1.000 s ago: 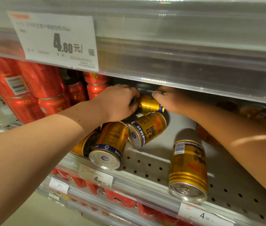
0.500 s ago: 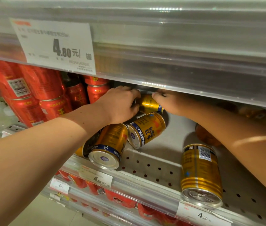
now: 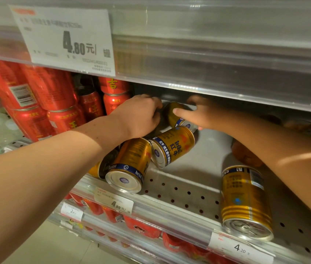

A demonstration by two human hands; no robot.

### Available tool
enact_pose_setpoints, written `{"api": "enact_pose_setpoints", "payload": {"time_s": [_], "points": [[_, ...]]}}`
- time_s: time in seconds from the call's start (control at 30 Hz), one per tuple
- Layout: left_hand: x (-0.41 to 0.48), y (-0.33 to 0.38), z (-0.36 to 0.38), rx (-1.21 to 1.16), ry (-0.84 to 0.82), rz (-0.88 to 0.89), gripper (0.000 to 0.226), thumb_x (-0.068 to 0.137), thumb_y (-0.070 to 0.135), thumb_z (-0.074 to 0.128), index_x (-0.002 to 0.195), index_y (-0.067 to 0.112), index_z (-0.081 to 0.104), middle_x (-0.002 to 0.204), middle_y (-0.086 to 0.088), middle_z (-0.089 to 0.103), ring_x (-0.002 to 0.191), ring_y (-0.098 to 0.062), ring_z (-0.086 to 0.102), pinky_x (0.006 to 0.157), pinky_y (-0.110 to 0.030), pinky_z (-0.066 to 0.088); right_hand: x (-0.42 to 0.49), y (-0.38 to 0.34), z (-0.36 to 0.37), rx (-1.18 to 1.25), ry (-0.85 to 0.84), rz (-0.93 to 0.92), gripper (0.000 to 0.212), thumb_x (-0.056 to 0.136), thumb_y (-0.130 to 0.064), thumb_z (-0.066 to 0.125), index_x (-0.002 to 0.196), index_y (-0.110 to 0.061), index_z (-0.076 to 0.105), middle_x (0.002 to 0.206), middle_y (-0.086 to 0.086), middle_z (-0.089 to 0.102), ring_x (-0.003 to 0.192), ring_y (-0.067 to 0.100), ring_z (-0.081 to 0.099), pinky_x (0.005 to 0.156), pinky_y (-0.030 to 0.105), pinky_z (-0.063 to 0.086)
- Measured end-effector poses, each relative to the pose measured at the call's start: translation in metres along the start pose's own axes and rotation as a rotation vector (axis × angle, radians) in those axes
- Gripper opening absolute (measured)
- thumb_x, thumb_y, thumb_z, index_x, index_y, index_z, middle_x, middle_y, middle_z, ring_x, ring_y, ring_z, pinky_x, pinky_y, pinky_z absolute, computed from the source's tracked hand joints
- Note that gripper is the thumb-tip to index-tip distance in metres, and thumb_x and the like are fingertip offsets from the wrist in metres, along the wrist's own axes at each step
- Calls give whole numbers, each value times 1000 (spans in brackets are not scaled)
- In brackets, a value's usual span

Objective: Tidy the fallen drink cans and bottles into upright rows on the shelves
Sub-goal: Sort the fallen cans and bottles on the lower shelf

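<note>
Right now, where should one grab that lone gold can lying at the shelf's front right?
Probably around the middle of its round body, coming down from above. The gold can lies on its side on the shelf, tab end toward the front edge, curved wall bare on both sides, so a grip can wrap it and tip it upright.

Dim, warm light under the overhang, glare streaks on the plastic rail [image 3: 217, 54], wide-angle bending at edges.
</note>
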State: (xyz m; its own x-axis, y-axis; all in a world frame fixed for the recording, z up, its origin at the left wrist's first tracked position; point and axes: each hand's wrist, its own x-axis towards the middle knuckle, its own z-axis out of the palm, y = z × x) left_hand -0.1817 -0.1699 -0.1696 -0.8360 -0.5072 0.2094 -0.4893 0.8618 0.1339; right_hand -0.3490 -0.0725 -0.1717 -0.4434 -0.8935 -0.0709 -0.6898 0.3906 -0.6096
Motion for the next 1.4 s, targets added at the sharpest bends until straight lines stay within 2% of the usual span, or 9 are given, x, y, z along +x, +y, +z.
{"api": "enact_pose_setpoints", "payload": {"time_s": [0.07,0.17,0.33,0.4,0.47,0.6,1.1,1.27,1.4], "points": [[0,2,-1,-10,3,-3,36,100,26,52,133,14,59,126,-14,63,117,-30,57,100,-44,47,1,-4,-1,50,-20,51,56,102,-48,49,146,-13,43,143,13,51,104,24,56,75,30,51],[1,5,-3,-4,-22,13,31,99,28,50,125,18,63,121,-12,65,112,-29,59,97,-44,48,3,-10,0,80,-64,88,50,106,-39,44,138,-1,51,137,22,57,118,38,61,81,38,51],[-2,7,-6,-11,-36,25,29,100,31,50,122,22,66,117,-8,67,106,-26,61,95,-45,50,11,-17,0,166,-136,135,42,108,-27,43,134,4,53,134,26,59,120,42,60,66,31,52],[-4,5,-7,-24,-38,40,29,101,34,49,120,23,68,114,-6,68,103,-24,62,94,-44,50,15,-12,0,164,-141,135,45,107,-32,46,136,2,53,135,26,58,121,41,60,78,40,58],[-7,4,-8,-43,-42,61,30,103,38,48,119,25,69,112,-3,68,102,-21,62,93,-42,50,16,-5,0,136,-121,129,53,104,-43,48,138,-2,53,134,23,59,120,39,61,93,49,56],[-10,4,-8,-45,-50,58,37,103,45,45,126,26,67,118,-4,67,108,-21,61,98,-41,48,12,4,-1,114,-52,65,54,103,-42,49,139,-2,50,129,25,61,113,42,63,94,52,55],[-11,12,-10,-21,-55,33,35,104,46,42,120,27,67,114,-4,65,107,-23,59,101,-45,45,10,26,-2,-108,106,-20,56,102,-53,42,121,-3,60,108,22,69,94,38,69,76,41,60],[-12,15,-12,-14,-39,23,36,104,46,42,124,26,65,118,-5,66,111,-24,59,102,-45,44,6,31,-6,-181,152,-43,56,103,-54,40,117,-4,61,103,21,69,90,38,68,60,27,48],[-12,14,-11,-14,-34,23,37,104,47,42,125,28,65,120,-3,66,114,-23,59,103,-45,44,-1,35,-9,-174,152,-57,54,104,-51,38,112,-3,60,93,19,67,82,36,66,56,22,40]]}}
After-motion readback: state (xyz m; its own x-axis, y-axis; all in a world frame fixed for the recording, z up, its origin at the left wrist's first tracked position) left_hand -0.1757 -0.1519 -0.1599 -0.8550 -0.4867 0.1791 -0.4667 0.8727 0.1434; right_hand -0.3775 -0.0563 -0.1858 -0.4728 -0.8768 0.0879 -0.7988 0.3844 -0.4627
